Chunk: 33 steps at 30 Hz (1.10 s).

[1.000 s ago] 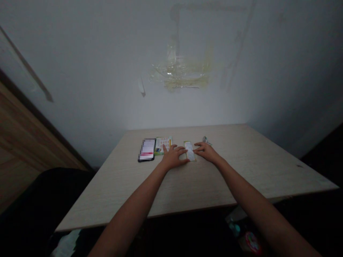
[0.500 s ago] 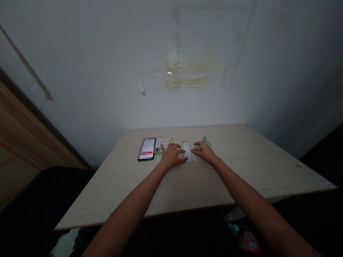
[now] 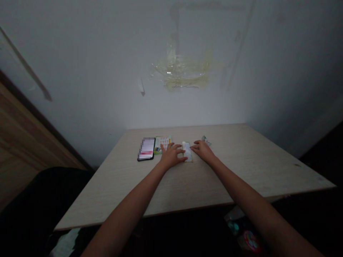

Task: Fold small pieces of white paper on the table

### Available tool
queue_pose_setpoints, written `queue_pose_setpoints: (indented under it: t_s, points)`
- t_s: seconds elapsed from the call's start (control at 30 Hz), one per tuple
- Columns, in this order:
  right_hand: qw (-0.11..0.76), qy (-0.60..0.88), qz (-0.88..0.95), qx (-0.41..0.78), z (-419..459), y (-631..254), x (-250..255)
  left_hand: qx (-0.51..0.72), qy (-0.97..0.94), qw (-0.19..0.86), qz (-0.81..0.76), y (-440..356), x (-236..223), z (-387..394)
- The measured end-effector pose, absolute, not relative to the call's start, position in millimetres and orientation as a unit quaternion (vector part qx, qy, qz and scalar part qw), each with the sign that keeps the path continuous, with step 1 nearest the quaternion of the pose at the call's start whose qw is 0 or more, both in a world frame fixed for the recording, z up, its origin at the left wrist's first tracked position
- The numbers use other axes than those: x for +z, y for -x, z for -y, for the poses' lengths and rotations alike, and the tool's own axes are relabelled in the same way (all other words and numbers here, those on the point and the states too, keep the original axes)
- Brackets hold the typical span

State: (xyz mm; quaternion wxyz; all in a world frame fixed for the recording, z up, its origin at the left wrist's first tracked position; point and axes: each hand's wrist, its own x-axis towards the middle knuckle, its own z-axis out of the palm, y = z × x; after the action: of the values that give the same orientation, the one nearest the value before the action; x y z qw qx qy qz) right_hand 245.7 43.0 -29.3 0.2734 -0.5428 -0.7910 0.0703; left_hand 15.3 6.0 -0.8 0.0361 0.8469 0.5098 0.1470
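Both hands are resting palm down on the counter, either side of a narrow packet.

The packet is lying lengthwise near the counter's far edge, centre of frame, showing a pale white face with yellow-green edging. The left hand is touching its left edge and the right hand its right edge, both grips spread apart, neither clamped. A colourful printed card is lying just beyond the left hand, a black phone beside that, and a small foil sachet just past the right fingers.
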Motion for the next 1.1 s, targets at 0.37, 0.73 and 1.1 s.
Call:
queue_pose_setpoints:
  t_s: [0.37,0.73,1.1]
  points:
    - [0.239,0.559,0.794,0.02,-36.0,-233.4,-14.3,0.138,-0.846,0.045,-0.512,-15.3,-0.8,-7.6]
    - [0.221,0.579,0.785,0.003,-36.2,-227.7,-13.1,0.143,-0.845,0.053,-0.512,-15.0,-1.9,-8.2]
    - [0.254,0.572,0.78,-0.015,-35.9,-231.6,-22.0,0.136,-0.857,0.047,-0.494,-14.6,-5.9,-8.8]
